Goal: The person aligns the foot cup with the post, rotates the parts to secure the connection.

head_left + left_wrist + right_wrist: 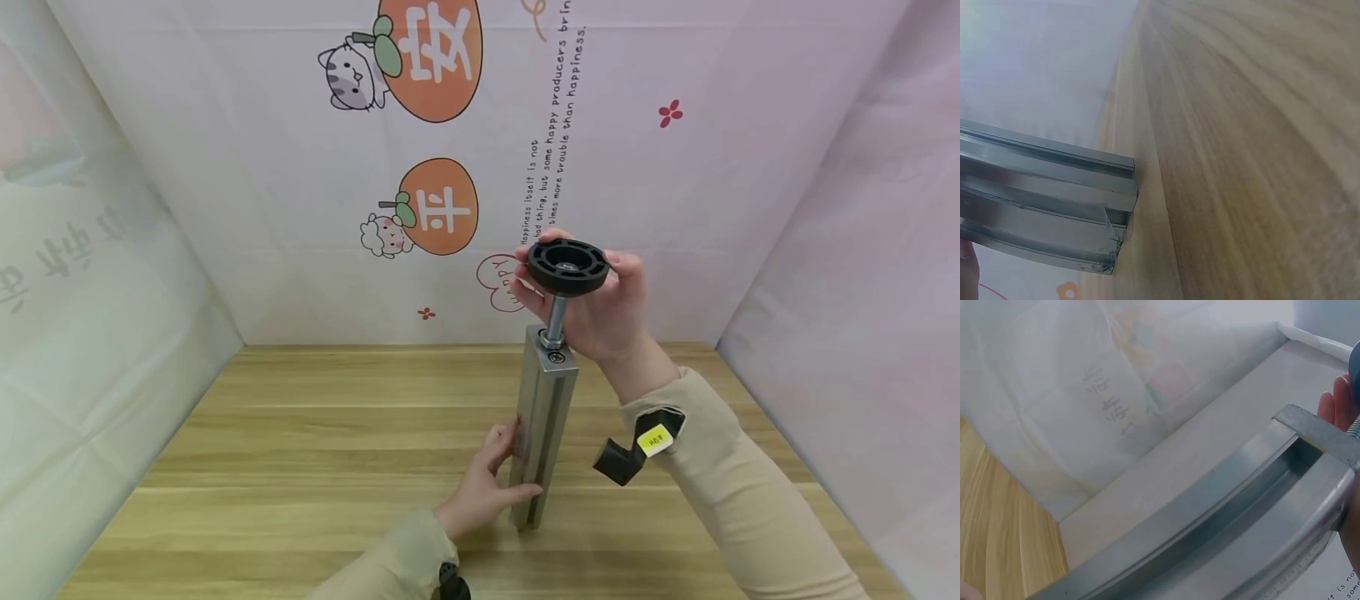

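Observation:
A silver aluminium profile (538,425) with long slots stands nearly upright, leaning slightly. Out of the plate on its top end (562,367) rises a threaded rod (557,321) with a nut at its base. The rod carries a round black levelling foot (567,287), and my right hand (611,312) holds this foot by its rim, thumb on one side and fingers on the other. Lower down, my left hand (483,492) grips the profile between thumb and fingers. In the left wrist view, the profile's lower end (1079,200) is by the tabletop; whether they touch I cannot tell.
The wood-grain tabletop (315,450) spreads under both hands. A printed white cloth (600,142) hangs at the back, with pale cloth walls on the left (90,333) and right (847,300). A black mount (637,450) sits on my right sleeve.

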